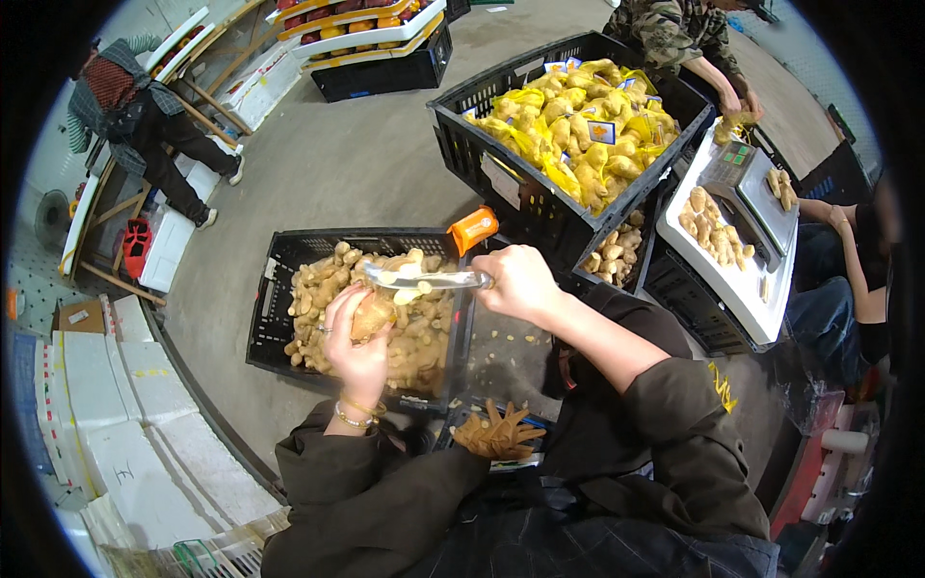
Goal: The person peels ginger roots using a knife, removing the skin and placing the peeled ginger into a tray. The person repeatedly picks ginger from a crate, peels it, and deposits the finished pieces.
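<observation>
My left hand (355, 347) grips a large piece of ginger (373, 316) above a black plastic crate (261, 303). In my right hand (522, 283) is a knife (426, 279) with a curved shiny blade, which lies across the top of the ginger. Pale cut bits of ginger (409, 295) show beside the blade. Loose ginger roots (311, 311) fill much of the crate below. Between my knees lies a pair of brown gloves (497, 433). An orange packet (473, 230) rests at the crate's far right corner.
Ahead right, a black crate (498, 180) holds ginger in yellow net bags. Beside it, a scale (751, 188) and loose ginger sit on a white foam lid (751, 318). One person (672, 43) works there; another sits at right. Foam boxes (130, 448) line the left.
</observation>
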A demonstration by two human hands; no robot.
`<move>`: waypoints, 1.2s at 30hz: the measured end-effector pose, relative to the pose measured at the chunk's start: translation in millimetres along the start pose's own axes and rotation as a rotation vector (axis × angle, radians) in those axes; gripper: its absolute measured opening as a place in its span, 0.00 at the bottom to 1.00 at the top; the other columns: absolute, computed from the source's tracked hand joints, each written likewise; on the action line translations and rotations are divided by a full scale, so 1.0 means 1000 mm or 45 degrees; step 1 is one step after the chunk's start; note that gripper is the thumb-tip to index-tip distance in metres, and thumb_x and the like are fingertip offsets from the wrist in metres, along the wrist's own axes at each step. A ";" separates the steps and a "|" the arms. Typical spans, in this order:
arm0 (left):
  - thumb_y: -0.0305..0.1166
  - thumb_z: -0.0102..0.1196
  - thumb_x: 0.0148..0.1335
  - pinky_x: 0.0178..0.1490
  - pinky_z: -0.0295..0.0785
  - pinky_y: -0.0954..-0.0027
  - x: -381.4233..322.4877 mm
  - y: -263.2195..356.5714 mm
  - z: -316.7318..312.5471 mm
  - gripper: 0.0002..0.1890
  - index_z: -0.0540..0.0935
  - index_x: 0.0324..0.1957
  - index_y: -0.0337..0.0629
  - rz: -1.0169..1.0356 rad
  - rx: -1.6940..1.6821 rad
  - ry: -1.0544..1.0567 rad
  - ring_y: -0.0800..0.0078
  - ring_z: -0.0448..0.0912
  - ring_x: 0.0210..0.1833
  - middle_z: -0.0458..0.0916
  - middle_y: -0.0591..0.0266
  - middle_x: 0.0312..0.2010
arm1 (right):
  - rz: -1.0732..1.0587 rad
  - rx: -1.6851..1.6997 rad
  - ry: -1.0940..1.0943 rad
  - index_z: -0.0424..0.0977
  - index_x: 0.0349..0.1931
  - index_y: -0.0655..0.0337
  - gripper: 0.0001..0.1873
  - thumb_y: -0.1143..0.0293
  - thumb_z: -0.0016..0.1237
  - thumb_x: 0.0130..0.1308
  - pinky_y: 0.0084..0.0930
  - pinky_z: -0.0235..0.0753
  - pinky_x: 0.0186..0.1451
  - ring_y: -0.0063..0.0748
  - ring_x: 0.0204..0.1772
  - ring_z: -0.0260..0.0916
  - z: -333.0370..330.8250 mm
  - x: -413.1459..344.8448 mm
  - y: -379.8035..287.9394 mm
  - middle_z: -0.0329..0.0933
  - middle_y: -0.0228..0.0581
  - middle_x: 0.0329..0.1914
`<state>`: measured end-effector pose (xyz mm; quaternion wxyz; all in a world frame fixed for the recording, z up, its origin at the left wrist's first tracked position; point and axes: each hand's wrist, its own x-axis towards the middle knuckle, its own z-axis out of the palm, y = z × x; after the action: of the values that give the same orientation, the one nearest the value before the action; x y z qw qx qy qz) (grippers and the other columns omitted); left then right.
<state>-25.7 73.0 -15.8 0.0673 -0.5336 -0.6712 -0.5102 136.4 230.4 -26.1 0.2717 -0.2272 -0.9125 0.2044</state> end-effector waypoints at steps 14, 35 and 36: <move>0.16 0.48 0.35 0.58 0.62 0.52 -0.009 -0.006 0.015 0.22 0.77 0.40 0.36 0.652 0.485 -0.111 0.56 0.71 0.49 0.74 0.54 0.40 | 0.644 1.578 -0.421 0.74 0.20 0.63 0.17 0.57 0.54 0.55 0.15 0.59 0.12 0.16 0.11 0.60 0.002 -0.007 0.002 0.70 0.30 0.13; 0.42 0.54 0.51 0.44 0.71 0.58 -0.080 -0.159 0.031 0.17 0.78 0.42 0.46 -0.562 1.014 -1.497 0.53 0.76 0.42 0.78 0.48 0.38 | 1.427 0.857 1.518 0.68 0.27 0.59 0.09 0.64 0.47 0.59 0.15 0.57 0.14 0.18 0.12 0.52 -0.161 -0.282 0.295 0.61 0.25 0.13; 0.40 0.58 0.48 0.46 0.70 0.61 -0.088 -0.179 0.028 0.18 0.79 0.40 0.41 -0.614 0.970 -1.524 0.55 0.77 0.42 0.79 0.49 0.37 | 1.411 0.964 1.544 0.69 0.29 0.60 0.07 0.66 0.47 0.58 0.15 0.58 0.15 0.17 0.12 0.52 -0.163 -0.289 0.328 0.64 0.28 0.15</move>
<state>-116.8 53.6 -194.7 -0.2429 -0.4979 -0.8216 0.1344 548.3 385.7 -179.6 0.6253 -0.5981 -0.2442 0.4378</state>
